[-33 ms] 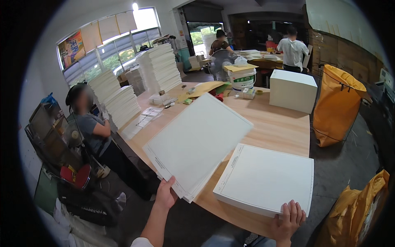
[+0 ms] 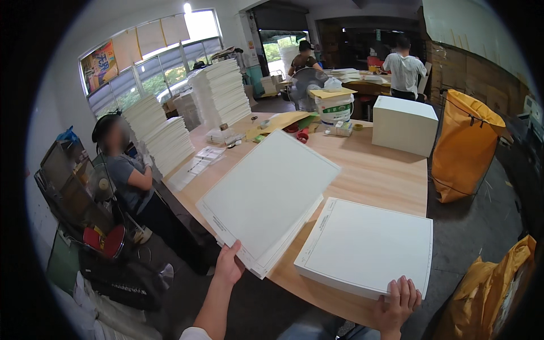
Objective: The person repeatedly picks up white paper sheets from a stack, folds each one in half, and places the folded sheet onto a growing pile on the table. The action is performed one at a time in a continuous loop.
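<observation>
A large white sheet (image 2: 272, 195) with a thin printed border slants over a loose pile of similar sheets (image 2: 299, 233) on the table's left side. My left hand (image 2: 229, 265) is closed on its near corner, thumb on top. Right of it lies a thick, squared stack of bordered paper sheets (image 2: 368, 243). My right hand (image 2: 401, 300) rests at that stack's near right edge, its fingers laid over the top sheet and the thumb low by the front side. What lies under the right palm is hidden.
On the wooden table (image 2: 374, 178) stand a white block-shaped paper stack (image 2: 403, 126), a bucket (image 2: 334, 107) and tall paper piles (image 2: 221, 93). An orange bag (image 2: 466, 144) stands to the right. A person (image 2: 124, 164) is at the left; two others work behind, near a fan (image 2: 309, 85).
The far right corner of the sheet in my left hand has shifted a little left and down, uncovering more of the pile beneath and a red item behind. My right hand stays put.
</observation>
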Motion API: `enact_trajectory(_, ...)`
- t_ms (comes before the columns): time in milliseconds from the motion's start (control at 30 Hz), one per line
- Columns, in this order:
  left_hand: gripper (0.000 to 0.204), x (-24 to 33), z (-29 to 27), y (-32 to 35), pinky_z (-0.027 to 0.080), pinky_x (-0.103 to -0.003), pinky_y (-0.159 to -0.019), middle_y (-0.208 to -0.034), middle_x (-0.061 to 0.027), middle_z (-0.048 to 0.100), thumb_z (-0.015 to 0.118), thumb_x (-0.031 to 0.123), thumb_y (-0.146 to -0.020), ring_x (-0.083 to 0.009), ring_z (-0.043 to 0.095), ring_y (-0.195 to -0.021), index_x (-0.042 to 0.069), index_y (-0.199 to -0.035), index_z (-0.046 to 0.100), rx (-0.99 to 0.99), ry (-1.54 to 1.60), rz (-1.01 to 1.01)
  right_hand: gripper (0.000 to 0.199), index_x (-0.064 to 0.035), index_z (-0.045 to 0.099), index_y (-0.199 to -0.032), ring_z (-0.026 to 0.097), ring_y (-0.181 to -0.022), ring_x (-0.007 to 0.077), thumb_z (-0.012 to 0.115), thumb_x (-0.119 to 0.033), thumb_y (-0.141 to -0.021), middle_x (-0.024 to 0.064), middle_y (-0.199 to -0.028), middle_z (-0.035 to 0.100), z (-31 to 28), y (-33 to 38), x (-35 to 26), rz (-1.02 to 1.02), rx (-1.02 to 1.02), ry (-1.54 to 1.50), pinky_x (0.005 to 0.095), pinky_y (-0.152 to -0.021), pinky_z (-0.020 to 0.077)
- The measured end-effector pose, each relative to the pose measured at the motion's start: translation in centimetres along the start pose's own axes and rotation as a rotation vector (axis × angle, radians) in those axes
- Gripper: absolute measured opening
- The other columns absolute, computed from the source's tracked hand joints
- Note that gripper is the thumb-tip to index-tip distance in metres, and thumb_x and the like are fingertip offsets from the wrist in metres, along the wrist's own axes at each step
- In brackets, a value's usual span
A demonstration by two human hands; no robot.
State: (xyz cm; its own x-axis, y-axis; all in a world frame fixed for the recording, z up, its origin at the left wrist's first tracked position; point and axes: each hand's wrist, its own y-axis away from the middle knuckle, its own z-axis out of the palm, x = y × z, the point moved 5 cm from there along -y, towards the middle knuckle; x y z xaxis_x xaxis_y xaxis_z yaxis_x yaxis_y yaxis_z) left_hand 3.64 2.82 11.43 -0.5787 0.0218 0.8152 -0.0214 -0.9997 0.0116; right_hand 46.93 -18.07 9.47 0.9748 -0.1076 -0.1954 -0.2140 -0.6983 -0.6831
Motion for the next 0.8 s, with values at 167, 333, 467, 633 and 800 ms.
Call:
enact_trajectory(167,0.039,-4.9,-6.6,-3.1,0.055,-0.048,-0.108,-0.143,-0.0105,0.063,0.054,0.018,-0.112,-0.0275,0.063,-0.131,0.004,-0.148,0.051,0.157,0.0,-0.2,0.05,-0.0102,0.066,-0.131,0.052,-0.141,0.0386,0.073,-0.021,-0.083,0.0164,-0.145,0.062,0.0,-0.2,0.0,-0.011,-0.019,0.009,0.0565,-0.121,0.0284)
enact_trajectory(333,0.041,-7.1,-6.7,-3.9,0.055,-0.048,-0.107,-0.141,-0.0129,0.063,0.054,0.022,-0.113,-0.0298,0.063,-0.127,0.003,-0.148,0.051,0.253,-0.069,-0.339,0.049,-0.0098,0.067,-0.13,0.053,-0.14,0.039,0.073,-0.024,-0.083,0.0167,-0.145,0.063,-0.2,-0.1,0.2,0.0,-0.001,0.017,0.0569,-0.12,0.03)
enact_trajectory(467,0.038,-6.4,-7.4,-2.9,0.058,-0.046,-0.099,-0.129,-0.012,0.067,0.057,0.026,-0.112,-0.0263,0.068,-0.116,0.002,-0.142,0.054,0.234,-0.185,-0.363,0.049,-0.0088,0.066,-0.13,0.053,-0.14,0.0407,0.072,-0.019,-0.083,0.0188,-0.145,0.062,-1.0,-1.1,-1.0,0.004,-0.026,-0.058,0.0577,-0.119,0.0311)
enact_trajectory(633,0.031,-4.6,-3.6,3.4,0.059,-0.031,-0.072,-0.109,-0.0084,0.068,0.061,0.015,-0.106,-0.0149,0.067,-0.088,-0.001,-0.133,0.057,0.396,-0.64,-0.096,0.035,-0.0043,0.066,-0.124,0.057,-0.135,0.0357,0.069,-0.009,-0.09,0.0205,-0.138,0.063,-4.5,-1.2,-0.3,0.059,0.005,-0.208,0.0481,-0.115,0.0393)
enact_trajectory(800,0.025,-6.1,10.2,7.6,0.05,-0.022,-0.067,-0.091,-0.0017,0.067,0.063,0.01,-0.105,-0.0068,0.061,-0.077,0.0,-0.128,0.063,-0.044,-0.586,0.047,0.022,-0.0031,0.067,-0.119,0.061,-0.12,0.0267,0.067,-0.013,-0.099,0.0154,-0.128,0.065,-5.1,2.3,6.3,0.484,0.225,-0.608,0.0401,-0.103,0.0463)
